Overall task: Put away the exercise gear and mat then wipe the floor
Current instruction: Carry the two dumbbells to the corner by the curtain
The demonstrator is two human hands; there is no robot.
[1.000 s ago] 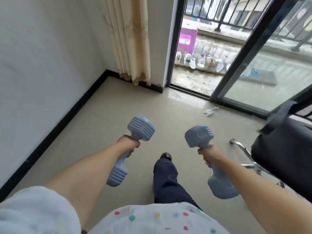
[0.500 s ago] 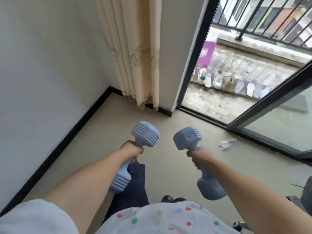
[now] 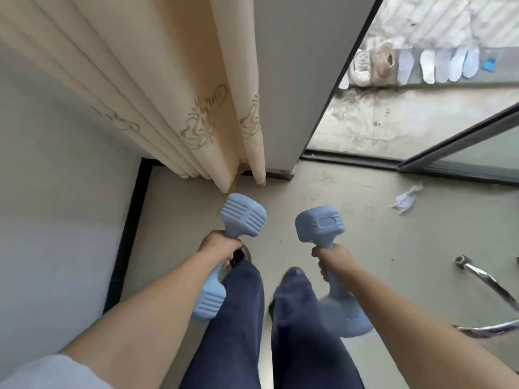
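Observation:
I hold two light-blue dumbbells, one in each hand, above the beige floor near the room's corner. My left hand point(image 3: 220, 247) grips the handle of the left dumbbell point(image 3: 243, 214), whose ribbed head points toward the curtain. My right hand point(image 3: 332, 258) grips the handle of the right dumbbell point(image 3: 318, 224), head up, its lower end blurred beside my knee. My legs in dark trousers stand below the hands. No mat is in view.
A cream curtain point(image 3: 179, 108) hangs just ahead by a white wall with a black skirting point(image 3: 123, 237). The open balcony door point(image 3: 460, 136) is at the right, shoes lined up outside. A crumpled tissue point(image 3: 405, 199) and a chrome chair leg point(image 3: 488, 284) lie right.
I have walked forward toward the corner: curtain and wall are much closer, and the view tilts down. Both dumbbells stay gripped, now nearer each other.

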